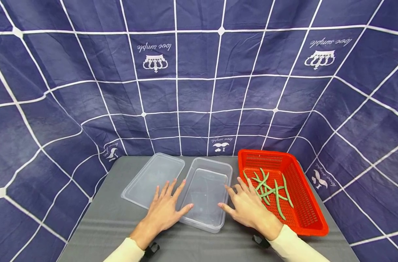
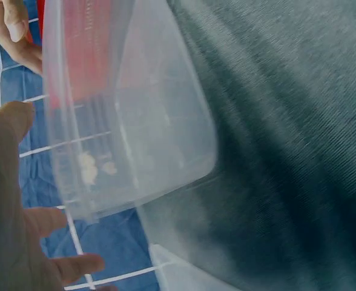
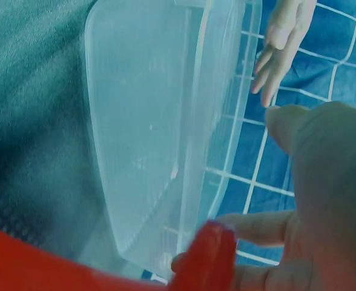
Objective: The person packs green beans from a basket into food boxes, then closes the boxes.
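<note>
A clear plastic container [image 1: 205, 194] stands on the table between my two hands, its inside bare. My left hand [image 1: 164, 209] hovers by its left side, fingers spread and nothing held. On the other side my right hand [image 1: 246, 205] is held over the gap between container and basket, fingers also spread and holding nothing. A translucent flat lid [image 1: 153, 178] lies left of the container. To the right, a red plastic basket [image 1: 311, 198] holds several green beans [image 1: 278, 200], some hidden behind my right hand. The wrist views show the container's side walls close to each hand.
Grey cloth [image 1: 97, 218] covers the table. A dark blue curtain [image 1: 199, 94] with white grid lines closes off the back and both sides. In the right wrist view the basket's red rim [image 3: 57, 267] crosses the lower edge.
</note>
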Demonstrator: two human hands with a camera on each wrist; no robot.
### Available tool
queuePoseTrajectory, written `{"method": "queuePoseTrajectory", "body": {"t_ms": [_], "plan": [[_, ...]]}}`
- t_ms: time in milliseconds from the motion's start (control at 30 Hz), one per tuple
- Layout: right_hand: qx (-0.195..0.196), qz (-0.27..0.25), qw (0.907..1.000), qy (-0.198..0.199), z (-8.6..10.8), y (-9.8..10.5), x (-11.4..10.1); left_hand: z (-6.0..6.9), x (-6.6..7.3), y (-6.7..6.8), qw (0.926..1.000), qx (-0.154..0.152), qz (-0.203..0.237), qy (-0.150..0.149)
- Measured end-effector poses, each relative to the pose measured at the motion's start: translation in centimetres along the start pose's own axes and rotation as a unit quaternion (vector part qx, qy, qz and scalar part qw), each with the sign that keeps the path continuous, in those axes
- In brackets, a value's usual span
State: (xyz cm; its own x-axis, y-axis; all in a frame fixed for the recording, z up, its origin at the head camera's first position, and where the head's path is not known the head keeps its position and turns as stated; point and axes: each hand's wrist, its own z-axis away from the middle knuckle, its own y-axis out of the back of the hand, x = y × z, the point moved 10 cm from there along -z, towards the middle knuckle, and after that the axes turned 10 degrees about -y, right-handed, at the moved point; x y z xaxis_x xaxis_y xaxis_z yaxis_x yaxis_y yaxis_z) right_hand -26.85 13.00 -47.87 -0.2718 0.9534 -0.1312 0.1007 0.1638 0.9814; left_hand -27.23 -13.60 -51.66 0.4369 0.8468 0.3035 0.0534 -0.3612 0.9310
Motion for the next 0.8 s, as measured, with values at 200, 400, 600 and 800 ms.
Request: {"method": "queuePoseTrajectory", "body": {"t_ms": [200,400,600,800], "plan": [[-0.007,-0.017,0.9997,0.013,-0.1,-0.6,-0.7,0.5,-0.2,-0.9,0.9998,0.001,0.009,-0.018],[-0.029,-0.026,0.9991,0.018,-0.6,-1.3,-0.8,1.1,0.3,-0.1,0.9976,0.053,-0.01,-0.043],[-0.03,-0.028,0.9969,0.067,-1.4,-0.4,-1.4,2.2,1.2,0.5,0.9924,0.104,-0.042,-0.05],[-0.071,-0.059,0.9928,0.077,-2.2,-0.2,-1.2,3.1,1.9,0.2,0.99,0.129,-0.041,-0.04]]}}
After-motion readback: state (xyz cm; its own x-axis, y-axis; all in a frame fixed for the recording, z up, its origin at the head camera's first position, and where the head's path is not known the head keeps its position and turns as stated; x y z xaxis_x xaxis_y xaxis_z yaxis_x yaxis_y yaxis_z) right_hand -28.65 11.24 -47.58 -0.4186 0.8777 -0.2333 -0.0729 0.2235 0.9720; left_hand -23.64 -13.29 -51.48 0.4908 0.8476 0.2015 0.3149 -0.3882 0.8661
